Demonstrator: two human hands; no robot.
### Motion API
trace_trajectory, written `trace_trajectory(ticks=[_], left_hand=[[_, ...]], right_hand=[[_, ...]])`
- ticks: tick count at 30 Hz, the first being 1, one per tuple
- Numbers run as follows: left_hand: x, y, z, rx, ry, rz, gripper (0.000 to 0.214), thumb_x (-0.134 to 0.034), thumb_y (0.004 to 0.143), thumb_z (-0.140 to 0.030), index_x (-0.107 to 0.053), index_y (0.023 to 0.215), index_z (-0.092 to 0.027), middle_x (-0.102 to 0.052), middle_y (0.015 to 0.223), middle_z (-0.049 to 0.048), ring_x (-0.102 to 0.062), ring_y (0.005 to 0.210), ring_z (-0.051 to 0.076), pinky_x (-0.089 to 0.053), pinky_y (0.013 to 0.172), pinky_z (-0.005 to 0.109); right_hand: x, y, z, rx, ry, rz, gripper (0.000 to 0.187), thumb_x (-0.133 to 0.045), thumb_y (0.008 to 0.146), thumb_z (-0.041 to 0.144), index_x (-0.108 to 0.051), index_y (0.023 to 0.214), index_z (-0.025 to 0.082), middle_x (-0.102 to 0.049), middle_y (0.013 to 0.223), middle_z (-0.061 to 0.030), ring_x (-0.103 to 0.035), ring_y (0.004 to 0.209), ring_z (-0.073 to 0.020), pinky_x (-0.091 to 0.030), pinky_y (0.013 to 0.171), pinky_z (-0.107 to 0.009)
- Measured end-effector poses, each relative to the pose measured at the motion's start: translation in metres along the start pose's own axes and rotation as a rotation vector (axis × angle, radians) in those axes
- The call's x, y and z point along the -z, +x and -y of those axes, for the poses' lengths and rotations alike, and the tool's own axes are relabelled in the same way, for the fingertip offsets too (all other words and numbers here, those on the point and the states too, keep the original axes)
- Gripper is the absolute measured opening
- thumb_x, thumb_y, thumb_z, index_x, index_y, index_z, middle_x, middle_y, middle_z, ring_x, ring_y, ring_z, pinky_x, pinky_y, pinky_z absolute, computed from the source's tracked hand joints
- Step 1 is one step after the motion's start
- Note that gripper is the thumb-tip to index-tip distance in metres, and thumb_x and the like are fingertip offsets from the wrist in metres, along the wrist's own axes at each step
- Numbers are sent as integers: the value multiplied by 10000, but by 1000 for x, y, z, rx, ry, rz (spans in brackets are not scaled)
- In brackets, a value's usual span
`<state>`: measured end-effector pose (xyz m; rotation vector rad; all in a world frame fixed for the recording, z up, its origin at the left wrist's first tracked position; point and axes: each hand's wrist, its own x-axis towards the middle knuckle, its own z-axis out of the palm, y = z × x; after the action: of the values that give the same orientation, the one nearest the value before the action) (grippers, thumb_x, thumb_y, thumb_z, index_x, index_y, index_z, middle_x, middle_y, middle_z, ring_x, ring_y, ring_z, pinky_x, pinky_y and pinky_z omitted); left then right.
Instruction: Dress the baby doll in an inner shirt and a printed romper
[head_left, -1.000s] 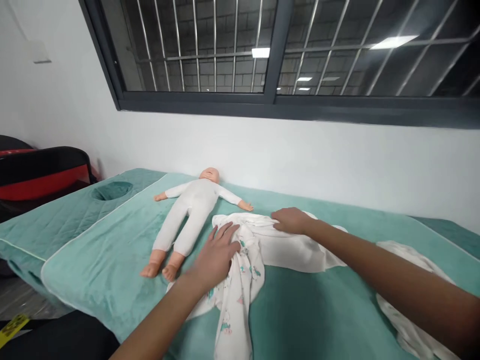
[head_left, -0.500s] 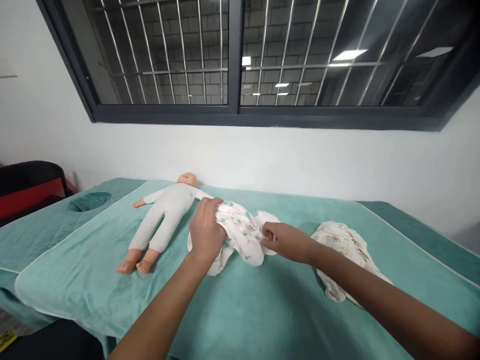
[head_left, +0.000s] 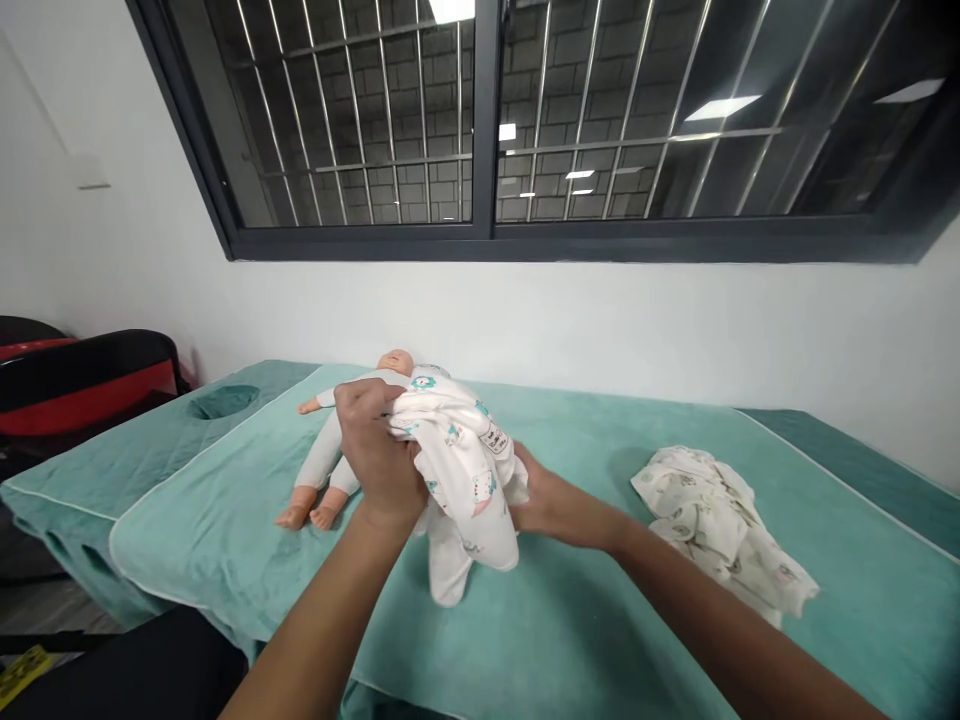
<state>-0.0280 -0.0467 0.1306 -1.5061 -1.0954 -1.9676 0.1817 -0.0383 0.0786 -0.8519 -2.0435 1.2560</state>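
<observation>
Between my hands hangs a bunched white baby garment [head_left: 465, 470] with a teal and pink print, its legs drooping toward the bed. My left hand [head_left: 381, 450] is closed on its left side. On its right side my right hand [head_left: 551, 500] grips the fabric, with the fingers partly hidden behind the cloth. Beyond my left hand lies a baby doll [head_left: 322, 455] in a white bodysuit, on its back with its bare feet toward me. The garment and my left hand cover part of its body.
A second crumpled white printed garment [head_left: 724, 530] rests to the right on the green-covered bed [head_left: 622, 620]. The bed has a face hole [head_left: 223, 400] at its left end. Behind it stands a white wall with a barred window [head_left: 480, 235]. Black and red chairs [head_left: 90, 390] are at far left.
The garment has been lifted off the bed and drawn up between my hands, now hiding part of the doll. My right hand has taken a fuller hold. The view has shifted slightly left.
</observation>
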Motion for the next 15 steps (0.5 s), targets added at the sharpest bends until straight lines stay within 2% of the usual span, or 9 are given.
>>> trace_trajectory(ticks=[2,4,6,9,12,15], left_hand=[[3,-3,1,-83,32,-6,183,-522,737,-122,-485,887,-221,-490,878,19,-526,809,169,-448,708,315],[9,-15,5,-60,94,97,207,-509,708,-99,-506,875,-221,-504,900,32,-540,827,179,-459,712,320],[19,-35,7,-12,148,248,242,-520,690,-101,-530,902,-218,-516,935,50,-548,857,198,-476,737,341],[42,-68,5,51,94,511,309,-540,738,-132,-540,1037,-209,-520,1016,84,-552,948,234,-497,809,388],[69,-98,3,129,0,722,349,-573,818,-185,-519,1157,-241,-444,1249,127,-485,1182,276,-471,948,434],[89,-123,14,102,32,807,464,-674,802,-265,-498,1230,-292,-226,1492,123,-260,1398,366,-366,1061,544]], right_hand=[[-25,-2,-6,-28,178,140,825,-764,732,397,-356,1444,311,-485,1416,-75,-502,1245,-273,-378,1071,-466],[-52,-4,-11,-130,417,197,621,-673,810,465,-471,1375,306,-555,1352,-81,-564,1177,-279,-435,1008,-496],[-73,-3,-13,-212,711,173,511,-528,889,534,-514,1338,290,-601,1295,-97,-616,1104,-287,-496,915,-519],[-86,4,-13,-161,1000,32,469,-426,937,522,-513,1336,290,-608,1297,-88,-605,1134,-274,-502,916,-496],[-87,14,-18,-99,1050,-38,457,-400,937,521,-534,1322,313,-587,1340,-63,-576,1183,-276,-504,928,-463],[-96,21,-30,-122,897,-29,603,-285,913,648,-540,1339,305,-584,1350,-68,-566,1200,-302,-514,913,-461]])
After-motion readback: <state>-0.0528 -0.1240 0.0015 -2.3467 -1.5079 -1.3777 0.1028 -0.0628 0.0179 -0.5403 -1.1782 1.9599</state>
